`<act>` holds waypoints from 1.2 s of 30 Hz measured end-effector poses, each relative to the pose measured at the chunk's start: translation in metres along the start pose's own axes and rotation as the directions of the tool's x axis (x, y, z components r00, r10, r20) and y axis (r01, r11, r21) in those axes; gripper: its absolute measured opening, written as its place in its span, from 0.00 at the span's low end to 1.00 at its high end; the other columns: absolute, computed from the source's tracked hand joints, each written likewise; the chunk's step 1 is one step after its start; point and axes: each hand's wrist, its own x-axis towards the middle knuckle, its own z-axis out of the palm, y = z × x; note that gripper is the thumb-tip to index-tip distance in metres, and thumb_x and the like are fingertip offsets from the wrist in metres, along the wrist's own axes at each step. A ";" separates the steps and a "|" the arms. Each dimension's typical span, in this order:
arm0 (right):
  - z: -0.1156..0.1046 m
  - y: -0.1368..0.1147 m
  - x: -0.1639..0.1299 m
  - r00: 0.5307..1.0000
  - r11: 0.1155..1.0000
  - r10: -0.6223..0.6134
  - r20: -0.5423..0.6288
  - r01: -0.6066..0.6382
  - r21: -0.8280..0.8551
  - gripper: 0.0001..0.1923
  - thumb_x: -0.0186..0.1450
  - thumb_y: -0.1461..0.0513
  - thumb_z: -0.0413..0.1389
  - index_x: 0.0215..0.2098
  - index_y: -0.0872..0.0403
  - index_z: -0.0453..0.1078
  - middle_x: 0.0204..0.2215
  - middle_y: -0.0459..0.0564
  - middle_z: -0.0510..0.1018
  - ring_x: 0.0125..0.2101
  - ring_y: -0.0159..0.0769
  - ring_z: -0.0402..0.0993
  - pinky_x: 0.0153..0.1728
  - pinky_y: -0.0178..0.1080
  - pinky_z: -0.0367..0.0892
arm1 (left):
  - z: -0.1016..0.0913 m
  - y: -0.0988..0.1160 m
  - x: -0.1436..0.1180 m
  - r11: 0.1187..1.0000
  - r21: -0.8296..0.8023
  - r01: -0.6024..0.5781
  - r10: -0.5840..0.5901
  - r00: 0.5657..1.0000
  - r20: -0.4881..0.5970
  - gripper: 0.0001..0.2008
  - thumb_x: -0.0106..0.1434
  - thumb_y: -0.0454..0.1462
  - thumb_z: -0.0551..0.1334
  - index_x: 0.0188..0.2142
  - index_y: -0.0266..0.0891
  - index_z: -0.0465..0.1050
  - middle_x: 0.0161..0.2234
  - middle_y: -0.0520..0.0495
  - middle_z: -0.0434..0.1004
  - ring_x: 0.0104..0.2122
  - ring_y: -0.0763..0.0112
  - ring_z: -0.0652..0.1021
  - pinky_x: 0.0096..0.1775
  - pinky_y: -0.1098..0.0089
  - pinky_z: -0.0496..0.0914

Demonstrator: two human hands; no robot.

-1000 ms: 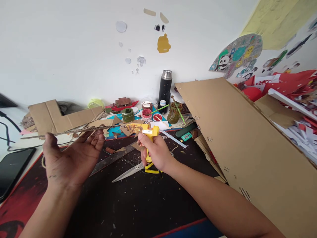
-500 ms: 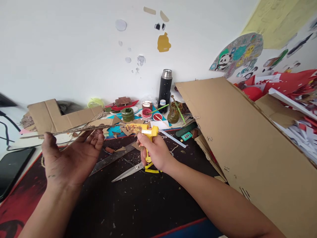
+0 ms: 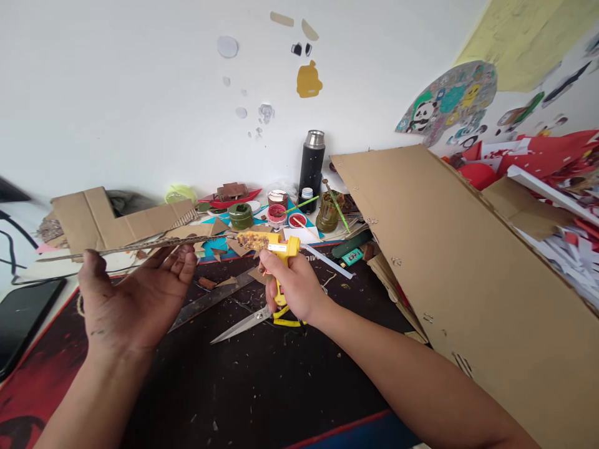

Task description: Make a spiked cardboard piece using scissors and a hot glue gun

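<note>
My left hand [image 3: 135, 299], palm up, holds a thin piece of cardboard [image 3: 161, 244] from below. The cardboard is seen nearly edge-on; the thumb is at its near edge and the fingers reach under it. My right hand [image 3: 297, 284] is wrapped round the handle of a yellow hot glue gun [image 3: 283, 247]. Its stained front end points left, with the nozzle at the right end of the cardboard's edge. I cannot tell whether it touches. A clear glue stick [image 3: 330, 262] sticks out of the gun's back. Scissors [image 3: 246, 325] with yellow handles lie below the gun.
A metal ruler [image 3: 213, 299] lies on the dark mat [image 3: 262, 393]. Behind stand paint pots [image 3: 241, 216], a black flask [image 3: 313, 165] and an L-shaped cardboard piece [image 3: 84, 218]. A large cardboard sheet [image 3: 468, 262] leans at right; a phone [image 3: 28, 324] lies at left.
</note>
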 end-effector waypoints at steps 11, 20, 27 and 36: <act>-0.001 0.000 0.001 1.000 1.000 0.001 0.003 -0.001 -0.014 0.23 0.71 0.41 0.58 0.34 0.50 0.66 0.12 0.36 0.67 0.10 0.31 0.66 0.15 0.33 0.59 | -0.002 -0.001 0.001 0.998 0.038 -0.048 0.046 0.998 0.045 0.33 0.75 0.60 0.47 0.48 0.36 0.77 0.38 0.38 0.81 0.38 0.60 0.85 0.39 0.66 0.85; -0.001 0.001 0.001 1.000 1.000 -0.006 0.002 0.006 -0.005 0.23 0.71 0.41 0.58 0.34 0.50 0.66 0.12 0.36 0.67 0.10 0.31 0.67 0.15 0.33 0.60 | -0.004 -0.001 0.001 0.999 -0.033 -0.018 0.020 0.999 0.040 0.32 0.73 0.61 0.53 0.51 0.37 0.77 0.40 0.38 0.81 0.38 0.59 0.84 0.37 0.64 0.86; -0.001 -0.001 0.000 1.000 0.999 0.022 0.004 -0.022 -0.031 0.23 0.72 0.40 0.56 0.34 0.50 0.66 0.12 0.36 0.67 0.11 0.30 0.67 0.16 0.34 0.59 | -0.004 -0.001 0.001 0.999 0.001 -0.044 0.044 0.997 0.056 0.31 0.74 0.61 0.50 0.48 0.38 0.77 0.40 0.39 0.81 0.38 0.60 0.84 0.39 0.67 0.85; -0.002 0.000 0.002 1.000 1.000 0.004 0.000 -0.004 -0.009 0.23 0.71 0.40 0.57 0.35 0.50 0.66 0.11 0.36 0.67 0.11 0.31 0.68 0.16 0.34 0.59 | -0.004 -0.001 0.003 0.999 -0.002 -0.041 0.041 0.998 0.048 0.33 0.73 0.63 0.52 0.49 0.38 0.77 0.39 0.39 0.80 0.38 0.60 0.84 0.39 0.66 0.85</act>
